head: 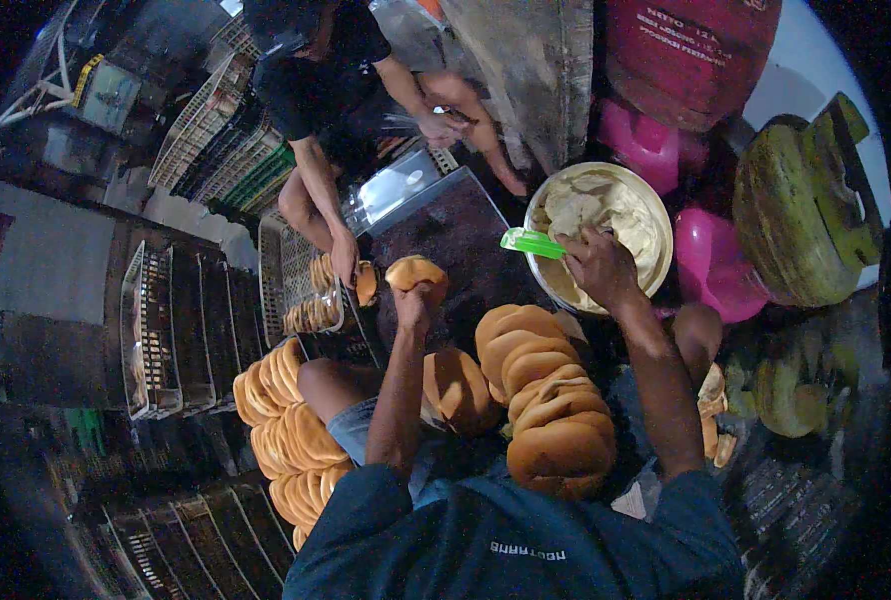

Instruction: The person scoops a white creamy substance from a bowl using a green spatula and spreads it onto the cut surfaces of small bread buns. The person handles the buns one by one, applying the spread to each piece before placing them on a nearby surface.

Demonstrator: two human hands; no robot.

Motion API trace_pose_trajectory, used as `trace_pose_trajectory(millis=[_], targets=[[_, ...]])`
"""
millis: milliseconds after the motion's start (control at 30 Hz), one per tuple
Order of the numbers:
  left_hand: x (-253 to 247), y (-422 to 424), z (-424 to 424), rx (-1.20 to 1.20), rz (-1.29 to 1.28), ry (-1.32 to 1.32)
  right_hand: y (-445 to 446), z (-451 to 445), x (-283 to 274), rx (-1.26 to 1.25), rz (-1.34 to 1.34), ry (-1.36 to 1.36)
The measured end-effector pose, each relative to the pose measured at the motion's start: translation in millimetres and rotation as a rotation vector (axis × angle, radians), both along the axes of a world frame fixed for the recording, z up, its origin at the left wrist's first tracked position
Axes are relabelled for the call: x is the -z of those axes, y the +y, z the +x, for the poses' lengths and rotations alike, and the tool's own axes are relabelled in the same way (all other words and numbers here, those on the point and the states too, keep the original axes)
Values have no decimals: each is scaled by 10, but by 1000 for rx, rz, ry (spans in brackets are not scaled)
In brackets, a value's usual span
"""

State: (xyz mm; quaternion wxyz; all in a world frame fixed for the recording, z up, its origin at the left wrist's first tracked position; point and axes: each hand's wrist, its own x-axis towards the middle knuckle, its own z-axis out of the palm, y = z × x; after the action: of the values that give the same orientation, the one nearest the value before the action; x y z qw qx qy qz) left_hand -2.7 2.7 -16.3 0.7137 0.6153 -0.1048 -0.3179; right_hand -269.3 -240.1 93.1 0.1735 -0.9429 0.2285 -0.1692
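Note:
My left hand (414,300) holds a round bread bun (415,271) above a dark board or tray (445,232). In my right hand (599,266) is a bright green spatula or spreader (533,243) with pale cream on its end, held over a round tub (667,247). Thick pale cream (633,202) lines the tub. Stacked buns (558,420) lean in a row in front of my body, and a larger bun (457,390) lies left of them. More rows of buns (295,442) stand by my left leg.
Opposite, a person (310,90) reaches toward a plastic crate (277,262) holding small buns. Stacked crates (213,135) stand behind, with more crates (168,330) at left. To the right are pink containers (715,262), a green gas cylinder (798,217) and a red one (689,60).

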Motion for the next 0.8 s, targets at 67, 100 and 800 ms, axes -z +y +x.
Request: trace_pose_trajectory(millis=[67,100,800], targets=[[315,21,20,119,285,-562,-18,-14,-34,-7,32,-12],[454,19,32,262,611,-907,3,21,-104,-23,58,-6],[-137,-143,-349,961,746,-860,-425,-690,40,360,367,463]])
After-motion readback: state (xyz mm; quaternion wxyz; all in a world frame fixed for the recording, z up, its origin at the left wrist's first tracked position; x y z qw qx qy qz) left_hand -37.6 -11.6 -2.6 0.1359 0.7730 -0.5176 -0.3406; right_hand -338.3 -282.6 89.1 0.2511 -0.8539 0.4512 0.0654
